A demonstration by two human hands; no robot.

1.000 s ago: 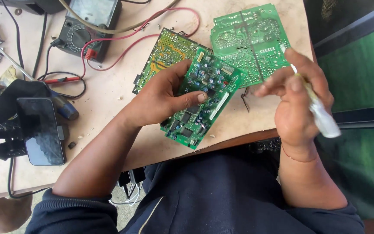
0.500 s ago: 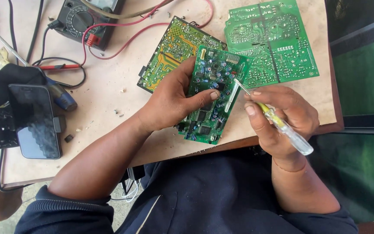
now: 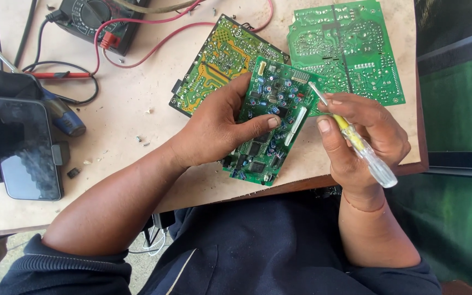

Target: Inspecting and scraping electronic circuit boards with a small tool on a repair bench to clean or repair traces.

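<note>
the small green rectangular circuit board studded with blue capacitors and black chips [image 3: 269, 125] is the landmark here, tilted up off the pale worn wooden tabletop [image 3: 121, 136] near its front edge. the left hand [image 3: 214, 131] clamps that board from its left side, thumb pressed flat across the component face, the other fingers curled behind it out of sight. just right of the board, the right hand [image 3: 364, 136] pinches a slim screwdriver with a clear plastic handle and yellow shaft [image 3: 356, 142] between thumb and bent fingers; its metal tip rests at the board's upper right edge. the probing looks to be in its middle: no part appears lifted or removed, and the board is not set down. beyond the board lies a yellow-and-green printed board [image 3: 219, 60], solder side up, glossy and traced. to its far right sits a larger flat green board [image 3: 350, 49]. far left of the board rest a dark smartphone on a black holder [image 3: 23, 147] and, further back, a black multimeter with red leads [image 3: 96, 19].
</note>
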